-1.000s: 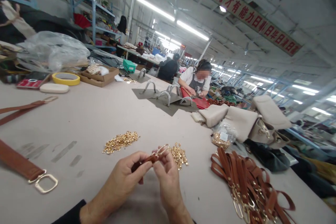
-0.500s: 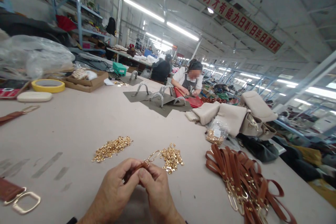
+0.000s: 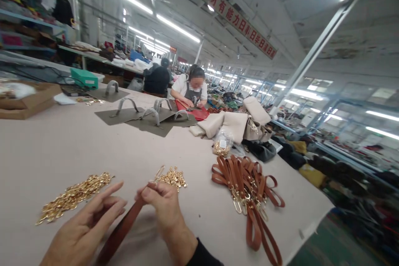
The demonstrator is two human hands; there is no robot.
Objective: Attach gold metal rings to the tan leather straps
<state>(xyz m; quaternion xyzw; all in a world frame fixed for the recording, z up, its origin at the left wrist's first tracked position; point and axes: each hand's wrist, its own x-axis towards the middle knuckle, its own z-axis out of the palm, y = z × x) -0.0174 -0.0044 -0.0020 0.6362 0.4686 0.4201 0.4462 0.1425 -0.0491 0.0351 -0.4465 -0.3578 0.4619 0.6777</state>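
Observation:
My right hand [image 3: 165, 205] pinches a brown leather strap [image 3: 123, 228] near its upper end. A gold clasp [image 3: 160, 172] sticks out beyond those fingers. From the pinch, the strap slants down and left toward the bottom edge. My left hand [image 3: 90, 222] is beside the strap with its fingers stretched out and apart, holding nothing. Just past the left hand lies a long heap of small gold fittings [image 3: 76, 195]. A smaller pile of gold fittings [image 3: 173, 177] is right behind the right hand.
Brown straps with gold clasps [image 3: 246, 187] are heaped at the right. Behind them are a bag of gold fittings [image 3: 222, 145] and beige bags [image 3: 235, 124]. Grey panels with handles [image 3: 149, 118] lie farther back. A co-worker [image 3: 191, 87] bends over red material. A cardboard tray [image 3: 31, 102] stands left.
The left hand has come off the strap and opened, moving left. The right hand keeps its pinch, and more of the strap now shows. The view has turned to the right.

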